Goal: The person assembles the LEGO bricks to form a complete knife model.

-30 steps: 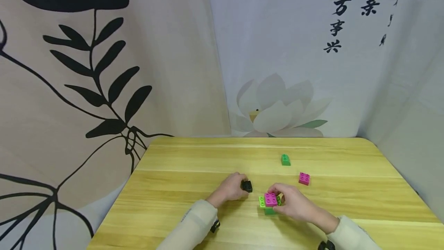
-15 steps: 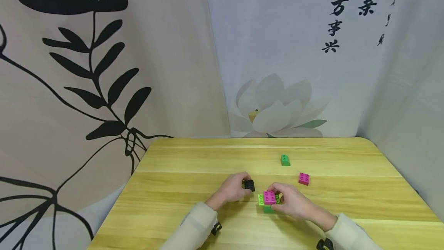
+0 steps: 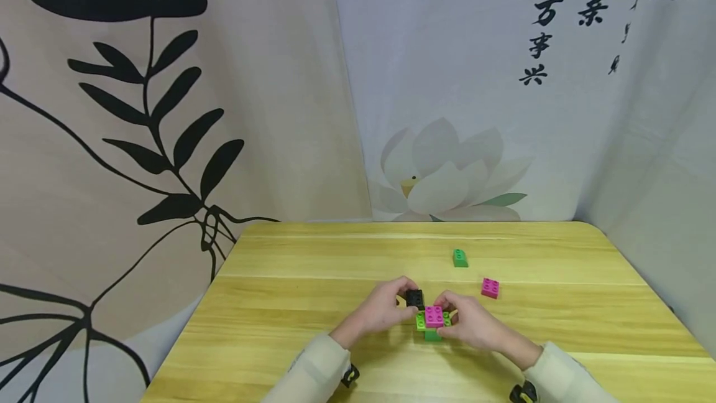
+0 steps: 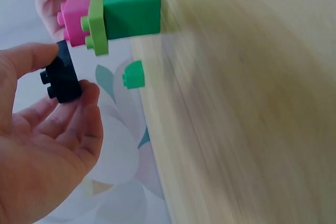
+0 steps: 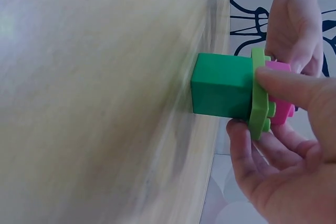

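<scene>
Between thumb and fingers my left hand [image 3: 386, 305] pinches a black toy brick [image 4: 63, 74], its studs showing in the left wrist view. Just to its right stands a stack: a dark green block [image 5: 223, 85] at the bottom, a flat lime green plate [image 5: 258, 95] across it, and a pink brick [image 3: 434, 316] on top. My right hand [image 3: 472, 322] grips this stack from the right side, thumb and fingers on the lime plate. In the head view the black brick is at the stack's back left; whether they touch I cannot tell.
On the wooden table [image 3: 302, 254] farther back lies a small green sloped brick [image 3: 460, 259]. A second pink brick [image 3: 490, 288] lies to the right, beyond my right hand. A printed curtain [image 3: 291, 111] hangs behind the table.
My left hand has moved right with the black brick, from a gap left of the stack to close beside it. The right hand and stack have barely moved.
</scene>
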Motion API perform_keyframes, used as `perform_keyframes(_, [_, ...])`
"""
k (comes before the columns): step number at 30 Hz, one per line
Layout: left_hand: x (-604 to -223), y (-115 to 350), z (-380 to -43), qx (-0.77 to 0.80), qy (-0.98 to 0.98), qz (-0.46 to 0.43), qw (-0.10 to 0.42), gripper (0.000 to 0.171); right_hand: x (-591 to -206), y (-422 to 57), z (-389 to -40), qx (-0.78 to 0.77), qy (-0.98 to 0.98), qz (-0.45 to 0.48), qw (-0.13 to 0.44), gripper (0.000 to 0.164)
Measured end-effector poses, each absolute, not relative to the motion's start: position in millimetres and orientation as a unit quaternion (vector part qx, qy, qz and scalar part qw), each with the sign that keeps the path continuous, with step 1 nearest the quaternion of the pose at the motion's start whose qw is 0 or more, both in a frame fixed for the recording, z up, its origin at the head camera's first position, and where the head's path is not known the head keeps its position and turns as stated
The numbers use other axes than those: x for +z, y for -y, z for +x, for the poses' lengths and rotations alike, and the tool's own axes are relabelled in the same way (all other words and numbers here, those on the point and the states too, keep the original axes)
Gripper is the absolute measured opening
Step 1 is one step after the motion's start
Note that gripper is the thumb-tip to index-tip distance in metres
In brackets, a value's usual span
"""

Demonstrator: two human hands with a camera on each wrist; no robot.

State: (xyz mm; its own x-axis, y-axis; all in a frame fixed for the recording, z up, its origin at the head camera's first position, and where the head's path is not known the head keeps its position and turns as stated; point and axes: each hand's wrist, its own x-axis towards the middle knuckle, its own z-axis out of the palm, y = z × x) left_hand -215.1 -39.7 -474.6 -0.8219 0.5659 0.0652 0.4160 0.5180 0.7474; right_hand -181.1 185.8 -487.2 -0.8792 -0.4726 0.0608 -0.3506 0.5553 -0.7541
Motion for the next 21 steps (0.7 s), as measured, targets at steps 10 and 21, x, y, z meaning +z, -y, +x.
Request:
perform_keyframes(10, [-472,36,-209,0.422,-0.849,0.302,0.098,0.028,-489,-189,-184,-0.433,-0.869,-0.219,0.095,0.032])
perform_keyframes(21, [-471,27,-205,0.393,-0.850,0.335,0.106,0.030,-488,-189,-185,-0.428,-0.869,-0.233,0.083,0.029])
